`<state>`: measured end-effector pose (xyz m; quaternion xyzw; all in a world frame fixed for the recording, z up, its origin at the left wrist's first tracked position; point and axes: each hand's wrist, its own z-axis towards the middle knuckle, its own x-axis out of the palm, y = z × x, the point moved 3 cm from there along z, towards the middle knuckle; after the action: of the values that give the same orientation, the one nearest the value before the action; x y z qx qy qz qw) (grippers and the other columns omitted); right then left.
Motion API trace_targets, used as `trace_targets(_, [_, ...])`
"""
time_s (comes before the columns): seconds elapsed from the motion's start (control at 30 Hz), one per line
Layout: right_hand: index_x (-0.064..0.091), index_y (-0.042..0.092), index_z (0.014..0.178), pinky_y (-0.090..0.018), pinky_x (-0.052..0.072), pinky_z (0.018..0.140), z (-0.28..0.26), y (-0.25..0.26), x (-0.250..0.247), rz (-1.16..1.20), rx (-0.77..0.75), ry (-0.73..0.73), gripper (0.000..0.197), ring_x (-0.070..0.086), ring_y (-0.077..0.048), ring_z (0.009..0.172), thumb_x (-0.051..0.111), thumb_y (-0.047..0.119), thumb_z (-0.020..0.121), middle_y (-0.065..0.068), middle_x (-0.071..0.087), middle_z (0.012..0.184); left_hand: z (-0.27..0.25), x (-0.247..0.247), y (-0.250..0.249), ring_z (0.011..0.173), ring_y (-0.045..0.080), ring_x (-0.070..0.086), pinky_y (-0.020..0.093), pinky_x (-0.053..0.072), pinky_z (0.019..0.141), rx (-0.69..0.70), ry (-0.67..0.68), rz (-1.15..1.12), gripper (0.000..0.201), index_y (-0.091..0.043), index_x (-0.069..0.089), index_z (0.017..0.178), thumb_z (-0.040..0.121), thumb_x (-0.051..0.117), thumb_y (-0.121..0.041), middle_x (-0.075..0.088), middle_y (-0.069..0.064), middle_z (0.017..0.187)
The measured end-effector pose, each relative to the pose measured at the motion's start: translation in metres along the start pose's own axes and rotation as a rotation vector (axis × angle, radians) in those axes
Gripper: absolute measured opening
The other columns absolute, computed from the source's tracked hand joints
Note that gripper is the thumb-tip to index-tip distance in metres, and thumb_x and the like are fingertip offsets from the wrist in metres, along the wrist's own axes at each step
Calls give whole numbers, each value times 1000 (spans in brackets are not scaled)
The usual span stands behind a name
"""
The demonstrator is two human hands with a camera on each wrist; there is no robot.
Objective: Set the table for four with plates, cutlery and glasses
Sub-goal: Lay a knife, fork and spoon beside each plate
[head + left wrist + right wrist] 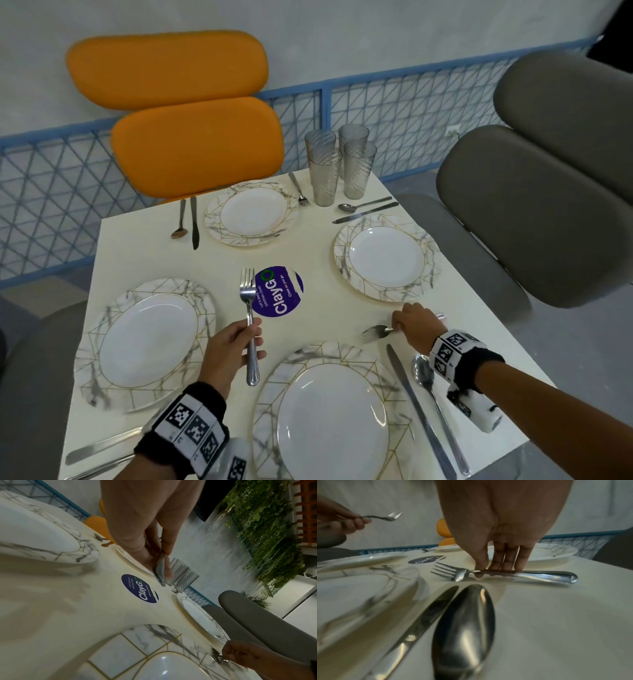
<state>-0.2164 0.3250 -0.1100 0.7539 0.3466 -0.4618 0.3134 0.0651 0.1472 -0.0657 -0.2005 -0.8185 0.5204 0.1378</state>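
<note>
My right hand (416,323) fingers (505,562) pinch the flat fork (488,572) beside the near plate (329,411) — lying crosswise to its knife (418,407); my left hand (233,353) grips another fork (249,308).

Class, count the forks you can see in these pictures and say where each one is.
3: one fork gripped in the left hand, one on the table under the right hand, one beside the far plate. Others may be hidden.

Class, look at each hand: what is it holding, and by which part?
The left hand grips a raised fork mid-handle. The right hand pinches a second fork by its neck, on the table.
</note>
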Motion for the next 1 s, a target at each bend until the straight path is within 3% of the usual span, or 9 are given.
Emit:
trace_targets(0.13, [55, 17, 118, -27, 35, 94, 1, -10, 5, -18, -37, -52, 31, 43, -22, 115, 40, 7, 93, -5, 49, 122, -2, 10, 2, 77, 20, 56, 23, 59, 57, 0, -4, 0, 19, 2, 63, 105, 91, 52, -4, 57, 13, 88])
trace_targets(0.3, [58, 14, 118, -30, 41, 94, -12, -15, 8, 116, -1, -309, 28, 48, -25, 109, 44, 12, 93, -6, 57, 118, -1, 11, -3, 79, 21, 56, 22, 58, 55, 8, -23, -4, 19, 3, 61, 105, 92, 52, -6, 58, 13, 88])
trace_targets(0.43, [42, 22, 135, -32, 36, 104, -25, -11, 26, 116, 10, -201, 40, 37, -24, 129, 39, 22, 96, -4, 41, 139, 1, 11, -6, 79, 20, 56, 20, 57, 52, 11, -42, -22, 17, 0, 61, 105, 92, 52, -6, 58, 13, 86])
trace_targets(0.53, [39, 22, 137, -31, 31, 110, -24, -16, 29, 97, 31, -140, 40, 32, -23, 135, 37, 24, 97, -6, 27, 148, 2, 16, -6, 78, 20, 56, 20, 57, 52, 12, -39, -22, 17, 1, 60, 105, 91, 52, -5, 57, 13, 84])
trace_targets(0.7, [50, 7, 124, -31, 40, 103, -18, -39, 23, 287, 105, -261, 31, 44, -27, 124, 43, 10, 93, -11, 41, 133, 1, 26, -8, 79, 22, 56, 21, 58, 54, 8, -23, -16, 11, -7, 63, 91, 92, 52, -7, 59, 12, 84])
trace_targets(0.9, [37, -1, 130, -36, 36, 106, -7, -56, 27, 233, 423, -292, 58, 38, -31, 126, 49, 40, 92, -19, 40, 135, 1, 31, -6, 80, 21, 57, 29, 57, 64, -8, -20, 10, 10, -10, 64, 89, 91, 54, -11, 60, 10, 85])
trace_targets(1.0, [40, -5, 124, -39, 40, 100, -1, -60, 23, 288, 502, -342, 60, 43, -33, 120, 56, 41, 87, -21, 42, 131, 1, 33, -7, 79, 21, 57, 31, 56, 66, -3, -17, 8, 11, -11, 64, 86, 91, 54, -11, 60, 11, 85])
